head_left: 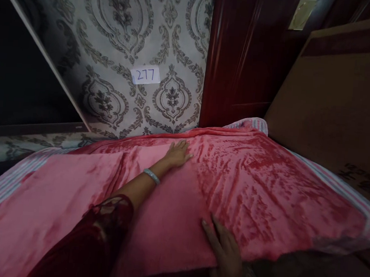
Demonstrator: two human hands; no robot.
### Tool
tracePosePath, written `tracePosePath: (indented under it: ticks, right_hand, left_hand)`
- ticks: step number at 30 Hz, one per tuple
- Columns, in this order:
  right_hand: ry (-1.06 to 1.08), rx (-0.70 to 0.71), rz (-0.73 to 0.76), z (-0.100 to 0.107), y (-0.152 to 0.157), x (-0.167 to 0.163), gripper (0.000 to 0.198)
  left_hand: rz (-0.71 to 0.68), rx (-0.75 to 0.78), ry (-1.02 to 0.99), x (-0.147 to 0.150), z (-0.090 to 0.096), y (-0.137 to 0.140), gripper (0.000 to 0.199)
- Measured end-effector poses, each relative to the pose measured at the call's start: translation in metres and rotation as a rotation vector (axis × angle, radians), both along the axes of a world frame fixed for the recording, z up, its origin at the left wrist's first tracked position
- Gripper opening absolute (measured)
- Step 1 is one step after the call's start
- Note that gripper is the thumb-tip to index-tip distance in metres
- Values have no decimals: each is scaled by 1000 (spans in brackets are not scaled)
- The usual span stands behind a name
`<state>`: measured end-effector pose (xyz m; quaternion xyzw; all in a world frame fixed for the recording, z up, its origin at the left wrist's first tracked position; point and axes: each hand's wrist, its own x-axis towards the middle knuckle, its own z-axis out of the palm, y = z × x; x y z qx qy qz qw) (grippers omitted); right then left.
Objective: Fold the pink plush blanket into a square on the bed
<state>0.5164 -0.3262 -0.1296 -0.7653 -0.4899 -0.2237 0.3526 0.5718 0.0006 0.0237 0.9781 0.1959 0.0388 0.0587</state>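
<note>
A plush pink-red blanket (264,187) lies spread over the surface before me, with smooth pale areas on the left and darker rumpled pile on the right. My left hand (177,154), with a silver bangle (151,176) at the wrist, rests palm down on its far part, fingers spread. Close to the front edge, my right hand (226,248) touches the blanket with its fingers stretched out and apart. Neither hand grips the cloth. A lengthwise fold (114,175) runs to the left of my left forearm.
Striped cloth (338,180) shows beneath the blanket at its right and left edges. Behind stand a patterned wall with a paper marked 277 (145,75) and a dark red wooden panel (239,53). A cardboard box (342,99) is at right, a dark screen (24,66) at left.
</note>
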Motion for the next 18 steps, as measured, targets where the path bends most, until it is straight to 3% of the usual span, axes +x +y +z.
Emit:
tracePosePath:
  ticks: [7,18]
  right_hand:
    - [-133,-59,73,-10,-10,8,80]
    - [-84,-28,139,-25,-14,17,93]
  left_hand:
    - [106,-14,78,15,-34,10,70]
    - [73,-127,14,7,-38,7,72]
